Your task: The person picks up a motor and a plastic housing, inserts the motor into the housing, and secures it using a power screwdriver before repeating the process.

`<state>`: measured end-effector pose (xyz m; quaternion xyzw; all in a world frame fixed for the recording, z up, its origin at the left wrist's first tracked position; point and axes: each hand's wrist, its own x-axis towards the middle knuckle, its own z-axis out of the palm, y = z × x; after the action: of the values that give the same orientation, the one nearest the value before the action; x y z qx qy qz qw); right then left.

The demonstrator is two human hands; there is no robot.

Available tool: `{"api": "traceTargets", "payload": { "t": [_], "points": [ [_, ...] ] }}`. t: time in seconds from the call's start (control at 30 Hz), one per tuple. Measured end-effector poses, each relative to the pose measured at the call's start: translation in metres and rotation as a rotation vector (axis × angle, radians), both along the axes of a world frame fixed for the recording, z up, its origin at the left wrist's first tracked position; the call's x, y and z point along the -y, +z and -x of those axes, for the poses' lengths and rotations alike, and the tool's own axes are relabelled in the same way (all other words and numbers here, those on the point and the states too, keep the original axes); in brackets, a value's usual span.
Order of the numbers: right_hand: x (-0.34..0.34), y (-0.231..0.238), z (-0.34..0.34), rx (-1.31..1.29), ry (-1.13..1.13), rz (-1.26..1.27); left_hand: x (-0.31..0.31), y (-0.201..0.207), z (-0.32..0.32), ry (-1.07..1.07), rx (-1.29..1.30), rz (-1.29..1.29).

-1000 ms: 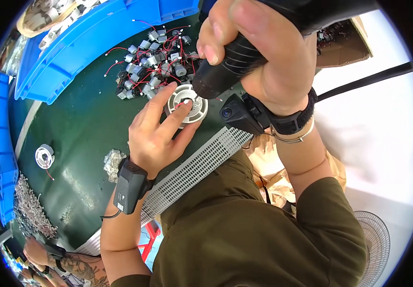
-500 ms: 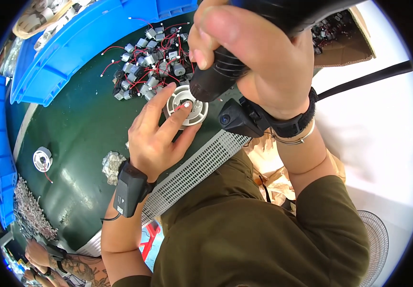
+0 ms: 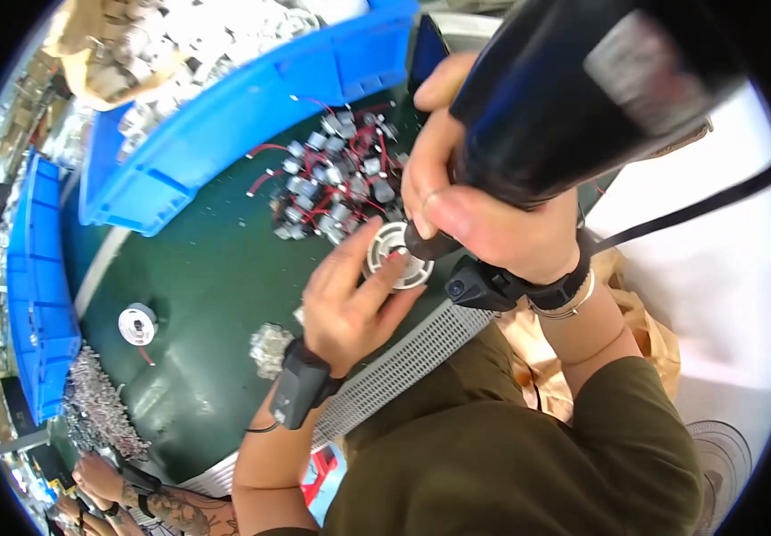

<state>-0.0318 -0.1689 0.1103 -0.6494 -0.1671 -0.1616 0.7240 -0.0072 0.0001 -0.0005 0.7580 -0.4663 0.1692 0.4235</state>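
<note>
Green worktop (image 3: 198, 366) beneath; black driver (image 3: 573, 107), grasped in right hand (image 3: 501, 219); motors (image 3: 350, 188) heaped loose, apparently left to do; white housing (image 3: 416, 273), gripped on worktop by left hand (image 3: 345, 313) under driver (seemingly partway done); second housing (image 3: 137, 324), lying apart, perhaps finished.

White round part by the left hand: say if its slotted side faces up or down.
Up: the white round part shows its slotted ring, left hand touching it.

Heaped wired motors (image 3: 334, 176), blue bins (image 3: 242, 125) and a green workbench (image 3: 198, 277) (a black handheld tool (image 3: 568, 112) is tilting over it) are marking this place as an assembly workshop.
</note>
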Motion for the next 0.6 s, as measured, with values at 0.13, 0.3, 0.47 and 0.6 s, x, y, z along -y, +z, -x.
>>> {"api": "traceTargets", "payload": {
  "t": [0.13, 0.3, 0.47, 0.6],
  "points": [
    [0.006, 0.001, -0.009, 0.031, 0.094, 0.047, 0.003, -0.003, 0.003, 0.030, -0.004, -0.016],
    [0.024, 0.040, -0.040, 0.301, 0.054, -0.038, -0.031, 0.058, -0.012, 0.291, -0.458, 0.474],
    [0.008, 0.012, -0.056, 0.710, -0.752, 0.491, -0.180, 0.032, -0.089, 0.735, -0.095, -0.135],
    [0.002, -0.033, -0.054, 0.544, -0.367, 1.035, -0.210, 0.031, -0.081, 0.720, -0.110, -0.589]
  ]
}}
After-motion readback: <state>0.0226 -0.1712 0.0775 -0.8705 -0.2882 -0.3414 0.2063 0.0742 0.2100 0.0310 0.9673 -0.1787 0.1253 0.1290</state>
